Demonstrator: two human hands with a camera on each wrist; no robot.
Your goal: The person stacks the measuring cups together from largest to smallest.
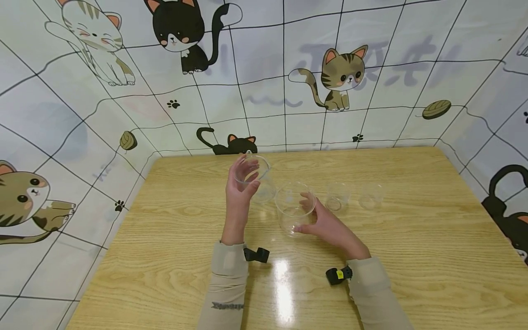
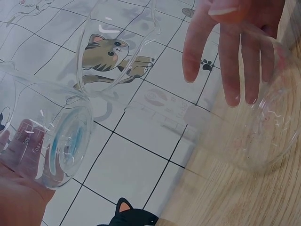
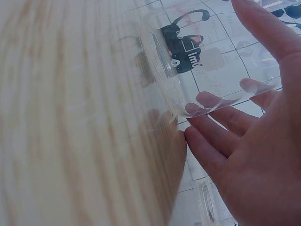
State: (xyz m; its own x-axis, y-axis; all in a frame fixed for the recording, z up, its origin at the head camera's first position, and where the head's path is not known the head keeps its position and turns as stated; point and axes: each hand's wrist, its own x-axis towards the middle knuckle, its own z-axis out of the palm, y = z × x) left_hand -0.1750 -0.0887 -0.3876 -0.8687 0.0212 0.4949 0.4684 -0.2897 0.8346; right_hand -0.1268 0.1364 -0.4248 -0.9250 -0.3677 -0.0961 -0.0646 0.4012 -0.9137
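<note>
My left hand (image 1: pixel 240 195) holds a clear glass beaker (image 1: pixel 265 191) from its left side, with the thumb toward me and the fingers seen through the glass. In the left wrist view, printed marks show on its wall. To the right of it and closer to me is a wider clear beaker (image 1: pixel 290 216). My right hand (image 1: pixel 330 227) grips this one from the right, thumb on the near side and fingers behind. Red and white printing on this beaker (image 3: pixel 207 61) appears in the right wrist view, its base close over the wooden table.
Two smaller clear beakers, a nearer one (image 1: pixel 337 197) and a farther-right one (image 1: pixel 371 199), stand right of my right hand. The wooden table (image 1: pixel 412 256) meets a cat-patterned wall covering (image 1: pixel 264 105) at the back and sides.
</note>
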